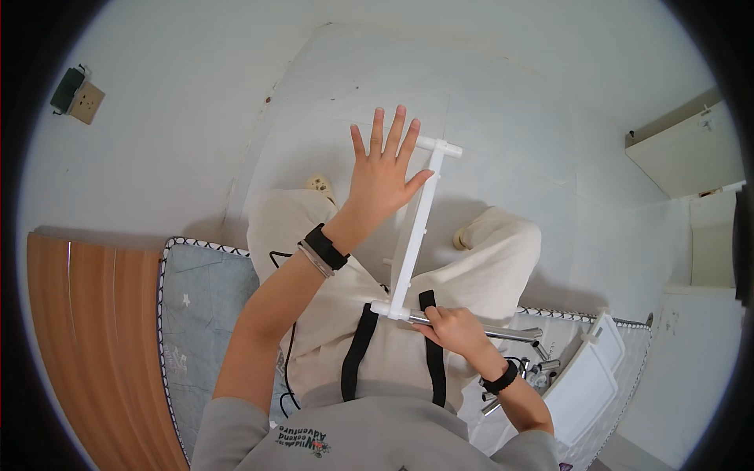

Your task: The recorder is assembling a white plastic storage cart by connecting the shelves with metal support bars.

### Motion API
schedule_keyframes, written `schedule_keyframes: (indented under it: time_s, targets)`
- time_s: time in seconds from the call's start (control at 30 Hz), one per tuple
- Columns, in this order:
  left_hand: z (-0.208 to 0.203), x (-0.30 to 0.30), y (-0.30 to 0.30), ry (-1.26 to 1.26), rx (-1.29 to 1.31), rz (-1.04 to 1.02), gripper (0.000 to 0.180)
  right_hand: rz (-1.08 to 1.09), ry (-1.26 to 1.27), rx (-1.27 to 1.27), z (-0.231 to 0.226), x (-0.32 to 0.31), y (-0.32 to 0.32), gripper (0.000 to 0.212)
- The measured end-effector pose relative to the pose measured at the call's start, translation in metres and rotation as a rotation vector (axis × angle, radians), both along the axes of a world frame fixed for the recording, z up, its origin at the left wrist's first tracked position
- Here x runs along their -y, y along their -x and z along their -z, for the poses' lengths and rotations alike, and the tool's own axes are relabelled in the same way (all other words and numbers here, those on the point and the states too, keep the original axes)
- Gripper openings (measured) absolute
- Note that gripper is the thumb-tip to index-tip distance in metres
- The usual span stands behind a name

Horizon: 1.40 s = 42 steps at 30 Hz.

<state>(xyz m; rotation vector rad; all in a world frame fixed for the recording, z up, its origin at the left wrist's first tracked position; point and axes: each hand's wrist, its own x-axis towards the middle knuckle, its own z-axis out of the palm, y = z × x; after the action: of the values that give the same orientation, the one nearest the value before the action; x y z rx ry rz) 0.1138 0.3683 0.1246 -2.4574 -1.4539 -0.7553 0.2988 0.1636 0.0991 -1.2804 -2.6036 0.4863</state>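
Note:
My left hand is raised over my lap with its fingers spread and nothing in it. Just beside its thumb runs a white plastic shelf panel, seen nearly edge-on and stretching away from my lap, with round sleeves at its near and far ends. My right hand is closed around a chrome tube at the panel's near end. Another stretch of chrome tube shows past that hand; whether it is the same tube, I cannot tell.
Loose chrome tubes and fittings lie on the mat at my right, beside more white panels. On the left are a grey padded mat and a brown slatted panel. A white cabinet stands far right.

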Motion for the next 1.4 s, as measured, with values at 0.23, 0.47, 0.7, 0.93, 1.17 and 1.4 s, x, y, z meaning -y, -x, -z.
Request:
schedule_keyframes:
  time_s: [0.23, 0.47, 0.7, 0.93, 1.17, 1.4]
  targets:
    - [0.002, 0.001, -0.003, 0.018, -0.007, 0.002, 0.078, 0.017, -0.018, -0.018, 0.0, 0.001, 0.002, 0.035]
    - [0.009, 0.002, -0.009, 0.014, 0.013, 0.033, 0.077, 0.014, -0.007, 0.019, -0.003, 0.003, 0.003, 0.035]
    - [0.013, 0.006, -0.013, 0.046, -0.022, 0.02, 0.073, 0.004, -0.011, 0.01, -0.002, 0.003, 0.002, 0.036]
    - [0.013, 0.007, -0.013, 0.059, -0.018, 0.044, 0.072, 0.022, 0.008, -0.001, -0.002, 0.003, 0.002, 0.035]
    - [0.014, 0.007, -0.014, 0.056, -0.018, 0.045, 0.072, 0.023, 0.005, -0.007, -0.002, 0.003, 0.001, 0.035]
    - [0.015, 0.007, -0.014, 0.066, -0.022, 0.048, 0.071, 0.011, -0.013, 0.002, -0.001, 0.003, 0.001, 0.036]
